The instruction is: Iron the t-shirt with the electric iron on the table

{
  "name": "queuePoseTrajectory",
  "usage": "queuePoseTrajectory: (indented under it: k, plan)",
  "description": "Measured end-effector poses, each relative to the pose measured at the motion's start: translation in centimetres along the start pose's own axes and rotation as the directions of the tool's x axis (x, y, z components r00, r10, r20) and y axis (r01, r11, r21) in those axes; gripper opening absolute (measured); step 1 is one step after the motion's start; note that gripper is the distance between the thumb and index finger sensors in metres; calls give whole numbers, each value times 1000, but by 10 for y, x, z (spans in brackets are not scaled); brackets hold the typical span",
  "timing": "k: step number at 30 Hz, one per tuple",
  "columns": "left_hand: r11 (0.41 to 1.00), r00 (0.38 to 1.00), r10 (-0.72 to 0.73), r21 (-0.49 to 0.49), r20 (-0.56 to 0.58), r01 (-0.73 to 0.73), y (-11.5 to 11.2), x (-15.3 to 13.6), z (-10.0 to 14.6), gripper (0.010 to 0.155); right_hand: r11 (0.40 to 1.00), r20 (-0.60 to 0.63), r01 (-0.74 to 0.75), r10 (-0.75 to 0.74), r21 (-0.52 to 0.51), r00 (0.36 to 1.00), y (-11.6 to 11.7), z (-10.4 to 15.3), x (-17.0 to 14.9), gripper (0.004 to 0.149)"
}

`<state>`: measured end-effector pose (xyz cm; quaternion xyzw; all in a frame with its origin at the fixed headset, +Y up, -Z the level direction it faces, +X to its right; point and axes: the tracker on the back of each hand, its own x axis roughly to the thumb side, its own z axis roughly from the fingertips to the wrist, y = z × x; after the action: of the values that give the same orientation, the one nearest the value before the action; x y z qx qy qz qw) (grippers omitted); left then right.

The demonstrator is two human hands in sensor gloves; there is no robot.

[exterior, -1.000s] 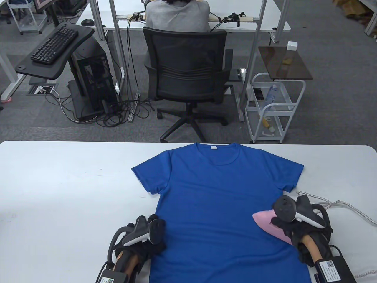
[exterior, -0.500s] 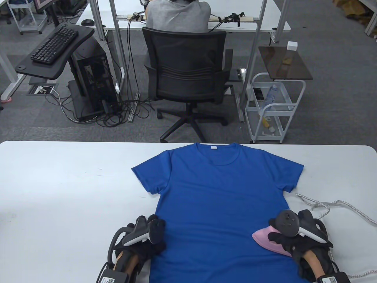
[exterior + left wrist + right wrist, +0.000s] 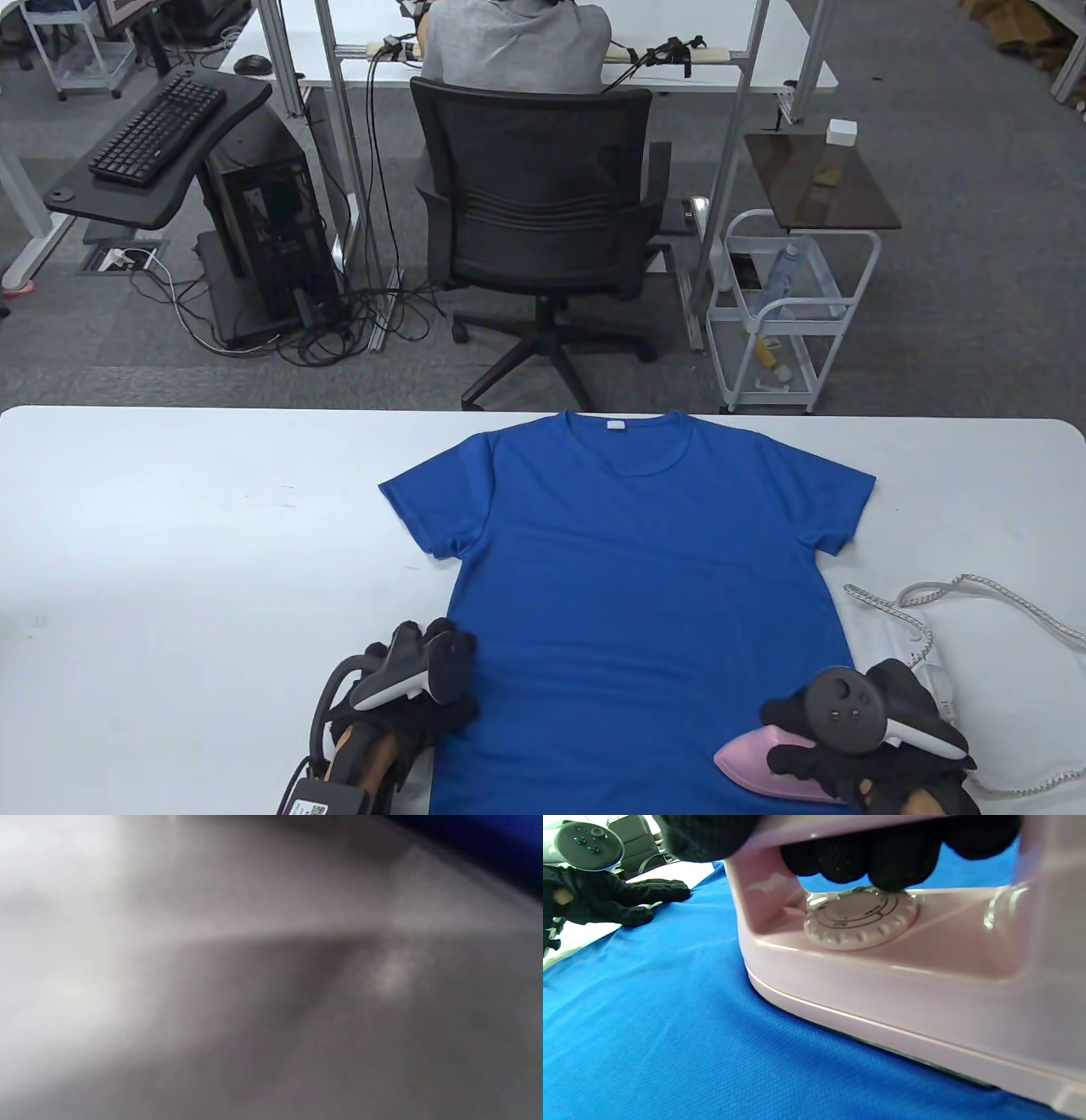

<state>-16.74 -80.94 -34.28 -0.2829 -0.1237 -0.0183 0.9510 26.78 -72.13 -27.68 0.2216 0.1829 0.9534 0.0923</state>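
Table view shows the blue t-shirt [image 3: 645, 594] spread flat on the white table [image 3: 170, 526], collar away from the person, hem at the near edge. The right hand [image 3: 848, 747] has its grip wrapped around the handle of the pink electric iron [image 3: 755, 764], whose soleplate sits on the shirt's near right corner, nose pointing left toward mid-hem. The right wrist view confirms it: fingers [image 3: 882, 861] curl under the handle above the dial [image 3: 859, 921]. The left hand [image 3: 416, 679] rests flat on the shirt's near left edge; its grip clamps nothing. Unpressed cloth lies ahead and leftward of the iron, so the stroke likely runs that way.
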Motion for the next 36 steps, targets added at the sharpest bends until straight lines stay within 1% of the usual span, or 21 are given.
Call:
queuePoseTrajectory:
  k: [7, 12, 18, 23, 25, 28, 31, 33, 36]
  plan:
    - [1000, 1000, 2, 2, 1, -2, 0, 0, 0, 81, 1000, 8, 27, -27, -3, 1000, 1, -3, -5, 64]
    - [1000, 1000, -7, -5, -5, 7, 0, 0, 0, 81, 999, -42, -5, 3, -36, 999, 0, -11, -2, 64]
    - [1000, 1000, -28, -7, -5, 28, 1, 2, 0, 81, 996, -130, -19, 8, -84, 991, -5, -30, 3, 65]
    - [999, 999, -42, -13, -1, 42, 1, 2, 0, 81, 993, -199, -71, 50, -99, 979, -11, -52, 10, 65]
    - [999, 999, -33, 4, 13, 33, 0, 0, 0, 81, 989, -217, -77, 48, -127, 975, -11, -62, 12, 65]
    - [998, 998, -57, 20, 8, 56, 1, 0, 0, 81, 986, -238, -42, 2, -163, 971, -10, -70, 14, 66]
    - [993, 994, -108, 47, -3, 108, 3, 0, 0, 83, 983, -247, -21, -25, -182, 969, -9, -69, 14, 66]
    - [993, 994, -105, 51, -1, 105, 5, -1, 1, 87, 979, -241, -8, -43, -206, 970, -7, -68, 14, 66]
    - [993, 999, -47, 109, -22, 49, 8, -9, 1, 81, 980, -216, -40, -3, -196, 976, -7, -66, 15, 66]
